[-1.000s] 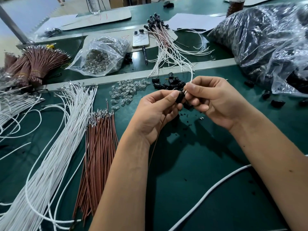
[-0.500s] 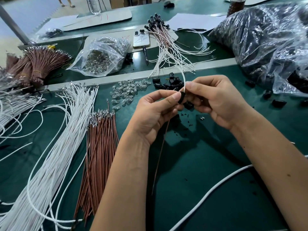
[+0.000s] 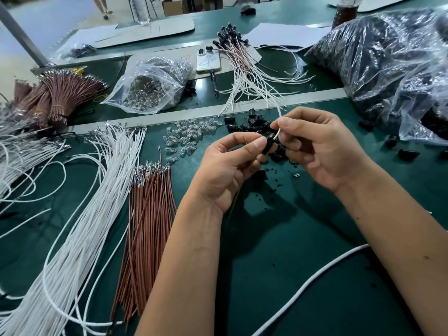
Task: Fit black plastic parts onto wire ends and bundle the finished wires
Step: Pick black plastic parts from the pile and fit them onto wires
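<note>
My left hand [image 3: 230, 166] pinches a small black plastic part [image 3: 268, 143] between thumb and fingers above the green table. A thin brown wire [image 3: 233, 207] hangs down from under that hand. My right hand [image 3: 322, 146] pinches a white wire [image 3: 278, 128] whose end meets the black part. Just behind my hands lies a little heap of loose black parts [image 3: 244, 126]. Finished wires with black parts fitted [image 3: 242, 66] lie fanned out at the back.
Loose white wires [image 3: 92, 202] and brown wires [image 3: 148, 214] lie at left. Clear bulbs [image 3: 189, 134] are scattered mid-table, with a bag of them [image 3: 150, 88] behind. A big bag of black parts [image 3: 388, 66] fills the right. A phone [image 3: 208, 60] and tied brown bundles [image 3: 60, 95] sit farther back.
My right hand's white wire has bent lower, its end now at the black part. Both hands stay close together over the same spot.
</note>
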The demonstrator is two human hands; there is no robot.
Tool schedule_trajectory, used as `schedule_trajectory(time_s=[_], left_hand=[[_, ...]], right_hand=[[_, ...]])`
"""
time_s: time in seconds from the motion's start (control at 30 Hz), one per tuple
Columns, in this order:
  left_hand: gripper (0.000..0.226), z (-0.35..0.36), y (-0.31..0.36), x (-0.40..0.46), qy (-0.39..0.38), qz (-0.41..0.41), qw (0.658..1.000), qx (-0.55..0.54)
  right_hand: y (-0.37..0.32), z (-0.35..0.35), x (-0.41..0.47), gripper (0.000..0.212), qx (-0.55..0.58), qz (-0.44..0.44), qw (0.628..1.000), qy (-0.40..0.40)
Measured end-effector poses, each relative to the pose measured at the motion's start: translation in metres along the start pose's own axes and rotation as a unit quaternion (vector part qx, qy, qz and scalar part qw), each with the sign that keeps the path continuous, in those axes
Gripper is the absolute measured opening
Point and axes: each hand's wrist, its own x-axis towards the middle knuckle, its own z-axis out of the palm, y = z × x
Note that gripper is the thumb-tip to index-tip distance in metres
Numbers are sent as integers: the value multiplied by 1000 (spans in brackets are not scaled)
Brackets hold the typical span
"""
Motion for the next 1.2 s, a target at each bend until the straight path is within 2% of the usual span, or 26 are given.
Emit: schedule_trajectory(time_s=[0.13, 0.43, 0.5, 0.6, 0.73, 1.13, 1.2], left_hand=[[4, 3, -3, 0, -6, 7, 1000, 11], [13, 6, -5, 3, 7, 12, 999, -39], [23, 8, -4, 5, 27, 14, 995, -92], [36, 12, -4, 7, 46, 37, 981, -182], [19, 18, -9, 6, 46, 52, 974, -218], [29, 22, -12, 6, 62, 60, 979, -184], [23, 22, -12, 6, 66, 63, 980, -179]], right_hand=[[6, 7, -1, 9, 68, -8, 998, -16], [9, 16, -2, 14, 84, -34, 995, 34], [10, 17, -2, 21, 54, -46, 996, 45], [17, 24, -4, 21, -70, -76, 992, 67], [25, 32, -5, 8, -173, -123, 975, 66], [25, 31, -4, 13, -156, -134, 976, 76], [25, 30, -4, 12, -162, -139, 974, 81]])
